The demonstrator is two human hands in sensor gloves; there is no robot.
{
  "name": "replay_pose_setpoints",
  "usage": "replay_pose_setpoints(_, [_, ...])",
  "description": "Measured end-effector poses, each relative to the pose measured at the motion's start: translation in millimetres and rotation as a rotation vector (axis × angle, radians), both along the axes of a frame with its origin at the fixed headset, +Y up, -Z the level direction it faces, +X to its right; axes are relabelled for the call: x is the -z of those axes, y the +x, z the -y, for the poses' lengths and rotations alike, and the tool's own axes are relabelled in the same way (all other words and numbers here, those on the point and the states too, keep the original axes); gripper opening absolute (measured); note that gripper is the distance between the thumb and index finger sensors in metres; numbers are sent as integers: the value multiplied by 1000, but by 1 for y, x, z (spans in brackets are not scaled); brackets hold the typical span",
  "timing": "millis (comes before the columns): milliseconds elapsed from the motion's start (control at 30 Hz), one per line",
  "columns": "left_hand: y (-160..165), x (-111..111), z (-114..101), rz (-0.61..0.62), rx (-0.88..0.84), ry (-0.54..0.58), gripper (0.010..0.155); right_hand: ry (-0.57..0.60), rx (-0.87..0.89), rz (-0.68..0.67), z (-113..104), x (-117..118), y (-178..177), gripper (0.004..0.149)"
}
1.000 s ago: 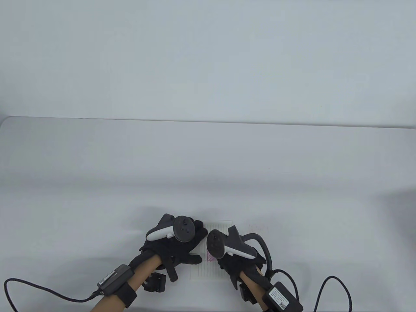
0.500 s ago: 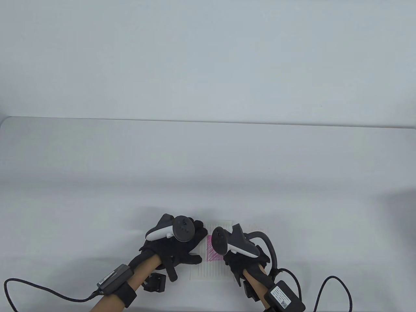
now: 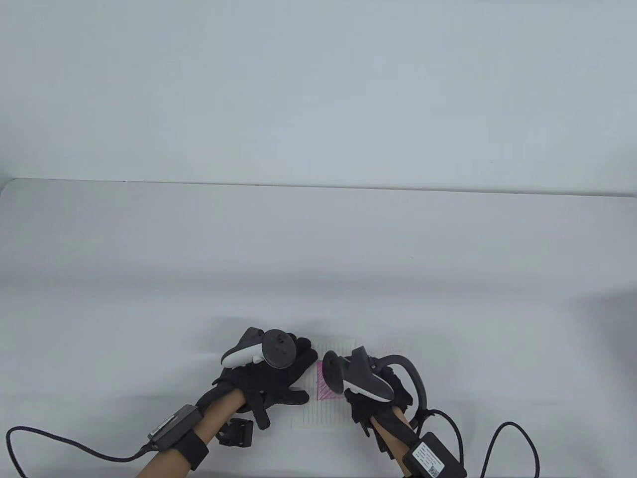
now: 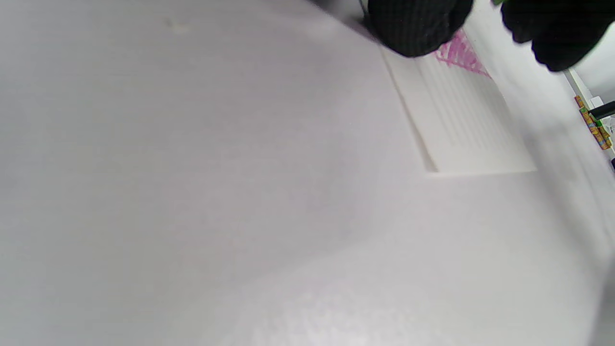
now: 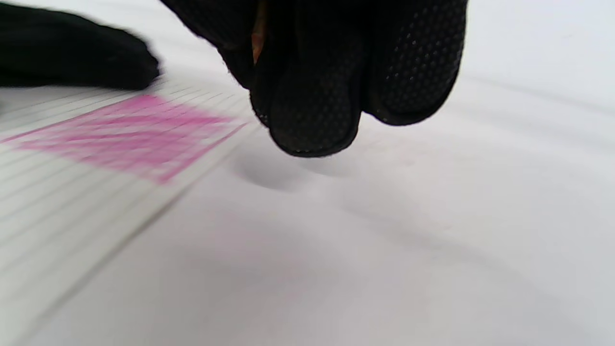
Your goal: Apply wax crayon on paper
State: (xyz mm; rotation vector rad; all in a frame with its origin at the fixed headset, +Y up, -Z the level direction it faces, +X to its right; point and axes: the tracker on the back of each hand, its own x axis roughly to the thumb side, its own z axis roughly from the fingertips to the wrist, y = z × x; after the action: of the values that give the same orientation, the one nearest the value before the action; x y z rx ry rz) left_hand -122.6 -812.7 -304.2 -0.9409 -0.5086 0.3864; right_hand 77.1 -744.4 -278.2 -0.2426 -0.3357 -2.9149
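Observation:
A lined sheet of paper (image 3: pixel 323 416) lies at the table's near edge with a pink crayon patch (image 3: pixel 326 387) on it. My left hand (image 3: pixel 273 381) rests flat on the sheet's left part, fingers spread. My right hand (image 3: pixel 374 398) is at the sheet's right edge, fingers bunched together. In the right wrist view the bunched fingertips (image 5: pixel 312 115) hover just above the table beside the pink patch (image 5: pixel 129 134); only an orange-brown sliver (image 5: pixel 259 29) shows between them, so the crayon is mostly hidden. The left wrist view shows the paper (image 4: pixel 471 125) and the scribble (image 4: pixel 459 55).
The white table (image 3: pixel 318 259) stretches far behind the hands. Black cables (image 3: pixel 517 438) trail from both wrists along the near edge. A small colourful object (image 4: pixel 595 126) sits at the right edge of the left wrist view.
The pink patch has grown from a small scribble to a filled block. My right hand has shifted slightly right and toward me. My left hand has stayed on the paper.

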Motion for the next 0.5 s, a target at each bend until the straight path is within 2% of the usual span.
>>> replay_pose_setpoints(67, [0, 0, 0, -1, -1, 0, 84, 73, -18, 63, 2, 7, 19, 43])
replay_pose_setpoints(133, [0, 0, 0, -2, 0, -1, 84, 91, -64, 107, 10, 14, 34, 46])
replay_pose_setpoints(200, [0, 0, 0, -3, 0, 0, 84, 52, -105, 139, 22, 18, 43, 49])
replay_pose_setpoints(267, [0, 0, 0, -4, 1, 1, 84, -76, -163, 171, 32, 20, 45, 50])
replay_pose_setpoints(400, [-1, 1, 0, -4, 2, 5, 84, -213, -137, 228, 29, 18, 41, 64])
replay_pose_setpoints(500, [-1, 1, 0, -3, 3, 8, 84, -269, -95, 246, 29, 19, 43, 66])
